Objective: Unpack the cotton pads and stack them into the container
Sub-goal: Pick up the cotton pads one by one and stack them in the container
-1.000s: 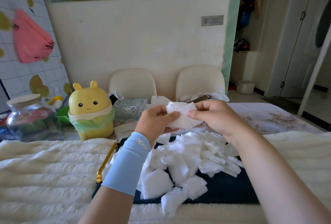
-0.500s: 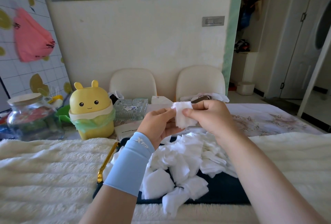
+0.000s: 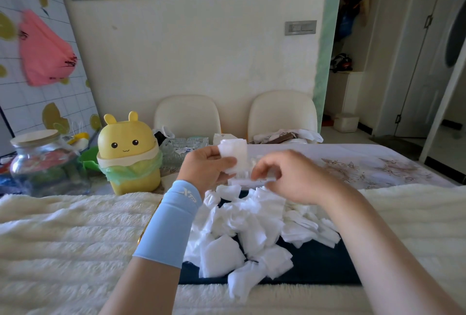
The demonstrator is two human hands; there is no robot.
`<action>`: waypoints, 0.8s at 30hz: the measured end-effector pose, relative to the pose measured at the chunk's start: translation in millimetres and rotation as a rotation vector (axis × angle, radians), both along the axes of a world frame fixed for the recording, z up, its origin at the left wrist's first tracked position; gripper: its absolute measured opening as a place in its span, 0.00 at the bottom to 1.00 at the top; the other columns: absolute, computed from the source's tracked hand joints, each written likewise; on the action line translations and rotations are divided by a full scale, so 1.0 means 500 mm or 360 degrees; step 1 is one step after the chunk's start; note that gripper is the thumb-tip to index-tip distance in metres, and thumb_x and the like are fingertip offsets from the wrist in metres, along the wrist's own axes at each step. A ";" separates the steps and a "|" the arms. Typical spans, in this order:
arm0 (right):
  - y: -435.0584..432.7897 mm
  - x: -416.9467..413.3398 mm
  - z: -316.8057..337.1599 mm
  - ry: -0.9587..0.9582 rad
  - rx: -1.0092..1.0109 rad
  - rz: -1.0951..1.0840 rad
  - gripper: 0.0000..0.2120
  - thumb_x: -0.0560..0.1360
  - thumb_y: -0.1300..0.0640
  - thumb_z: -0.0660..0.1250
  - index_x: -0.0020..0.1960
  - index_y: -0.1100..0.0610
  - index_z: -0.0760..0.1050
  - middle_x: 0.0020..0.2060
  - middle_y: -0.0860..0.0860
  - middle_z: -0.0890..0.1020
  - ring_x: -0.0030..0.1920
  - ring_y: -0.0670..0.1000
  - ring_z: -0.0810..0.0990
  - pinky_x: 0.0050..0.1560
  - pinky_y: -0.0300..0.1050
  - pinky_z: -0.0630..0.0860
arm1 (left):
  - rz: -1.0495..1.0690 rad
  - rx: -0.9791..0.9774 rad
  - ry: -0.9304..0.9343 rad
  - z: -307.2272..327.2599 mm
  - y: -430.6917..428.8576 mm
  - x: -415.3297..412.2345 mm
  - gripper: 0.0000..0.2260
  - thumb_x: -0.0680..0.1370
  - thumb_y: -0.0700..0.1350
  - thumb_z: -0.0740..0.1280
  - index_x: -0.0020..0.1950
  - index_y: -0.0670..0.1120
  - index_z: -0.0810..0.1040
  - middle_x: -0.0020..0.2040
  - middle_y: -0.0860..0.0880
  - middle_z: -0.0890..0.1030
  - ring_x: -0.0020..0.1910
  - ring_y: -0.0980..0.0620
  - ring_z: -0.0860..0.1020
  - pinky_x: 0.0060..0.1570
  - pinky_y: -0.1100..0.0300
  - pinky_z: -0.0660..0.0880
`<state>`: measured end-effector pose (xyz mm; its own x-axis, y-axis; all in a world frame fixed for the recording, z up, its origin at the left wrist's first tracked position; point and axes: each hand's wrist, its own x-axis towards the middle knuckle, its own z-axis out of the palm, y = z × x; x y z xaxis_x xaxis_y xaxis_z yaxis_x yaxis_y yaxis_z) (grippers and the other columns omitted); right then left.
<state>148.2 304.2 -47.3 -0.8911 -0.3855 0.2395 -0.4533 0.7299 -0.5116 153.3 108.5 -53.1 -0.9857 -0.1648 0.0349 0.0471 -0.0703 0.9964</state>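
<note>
Bright daylight from right; hands motion-blurred; edges fisheye-warped.

A fluffy cream blanket (image 3: 63, 234) covers the near side of the table (image 3: 408, 163), whose far side shows a floral cloth (image 3: 348, 169). On the blanket lies a dark blue mat (image 3: 317, 266), possibly a tray, bearing a heap of white cotton pads (image 3: 242, 221). Beyond the blanket stand a yellow bunny-faced bin (image 3: 128, 156), a lidded glass jar (image 3: 42, 166) and a clear glass dish (image 3: 180, 149).
</note>
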 end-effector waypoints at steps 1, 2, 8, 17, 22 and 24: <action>-0.005 0.007 -0.004 -0.0151 0.0246 0.0109 0.20 0.71 0.62 0.70 0.51 0.36 0.81 0.46 0.35 0.77 0.45 0.45 0.80 0.46 0.48 0.81 | 0.0020 0.0005 -0.0008 -0.001 -0.005 -0.002 0.10 0.75 0.33 0.71 0.56 0.37 0.81 0.46 0.41 0.85 0.40 0.48 0.84 0.42 0.58 0.83; -0.012 0.010 -0.012 -0.0275 0.0440 0.0176 0.23 0.70 0.62 0.71 0.54 0.35 0.80 0.51 0.35 0.75 0.49 0.46 0.80 0.49 0.48 0.82 | 0.0031 0.0015 -0.0016 -0.003 -0.008 -0.003 0.10 0.75 0.33 0.72 0.56 0.37 0.81 0.47 0.41 0.85 0.41 0.47 0.85 0.44 0.57 0.83; -0.025 -0.014 -0.033 -0.0034 0.0050 0.0098 0.03 0.72 0.47 0.76 0.41 0.41 0.83 0.55 0.40 0.81 0.58 0.43 0.78 0.61 0.45 0.74 | 0.0050 -0.0130 0.0015 -0.005 -0.006 -0.004 0.09 0.75 0.35 0.72 0.55 0.38 0.81 0.47 0.41 0.85 0.43 0.45 0.85 0.42 0.56 0.84; 0.001 0.006 0.015 -0.0264 -0.1209 0.0225 0.04 0.79 0.62 0.68 0.49 0.63 0.82 0.35 0.53 0.85 0.37 0.51 0.83 0.54 0.63 0.78 | 0.0202 -0.0133 0.0010 0.005 -0.008 -0.002 0.04 0.77 0.39 0.70 0.50 0.40 0.82 0.50 0.39 0.85 0.47 0.43 0.85 0.41 0.55 0.83; 0.001 0.008 0.019 -0.0247 -0.1083 0.0202 0.06 0.80 0.61 0.67 0.47 0.59 0.82 0.31 0.50 0.82 0.29 0.48 0.78 0.33 0.43 0.72 | -0.0149 -0.0103 -0.0052 0.006 0.012 0.007 0.06 0.78 0.41 0.70 0.52 0.41 0.83 0.54 0.37 0.84 0.49 0.43 0.84 0.46 0.52 0.83; 0.001 0.009 0.022 -0.0237 -0.1011 0.0124 0.07 0.79 0.60 0.69 0.43 0.58 0.83 0.29 0.48 0.82 0.26 0.46 0.76 0.28 0.37 0.68 | -0.0299 -0.0019 -0.0045 0.009 0.022 0.012 0.09 0.78 0.45 0.70 0.55 0.41 0.83 0.54 0.39 0.84 0.50 0.44 0.84 0.46 0.53 0.83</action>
